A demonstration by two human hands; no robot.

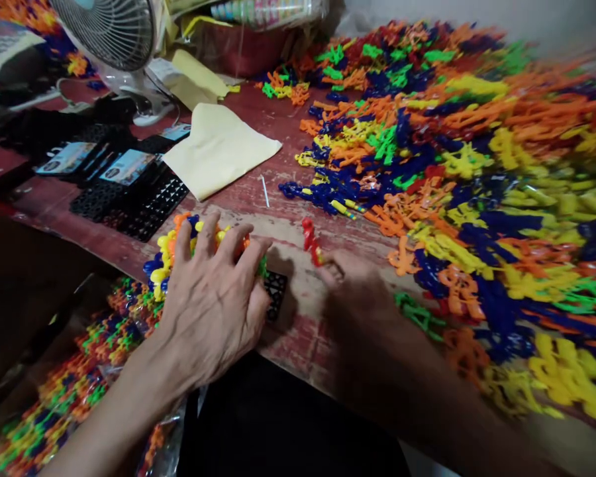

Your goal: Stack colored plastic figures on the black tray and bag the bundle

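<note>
My left hand (216,285) lies with fingers spread over a cluster of small plastic figures (165,260) in yellow, orange, blue and green. Under the cluster, the corner of a black perforated tray (277,295) shows; the rest is hidden by the hand. My right hand (345,275), a little blurred, is closed with its fingertips pinching a small red plastic figure (310,240). That figure is held above the worn red table, to the right of the cluster and apart from it.
Heaped plastic figures (457,172) cover the table's right side. Yellow paper (221,149) and a thin white stick (265,191) lie mid-table. Black perforated trays (144,205) with printed cards and a fan (112,40) stand left. Bagged figures (74,377) sit below the table edge.
</note>
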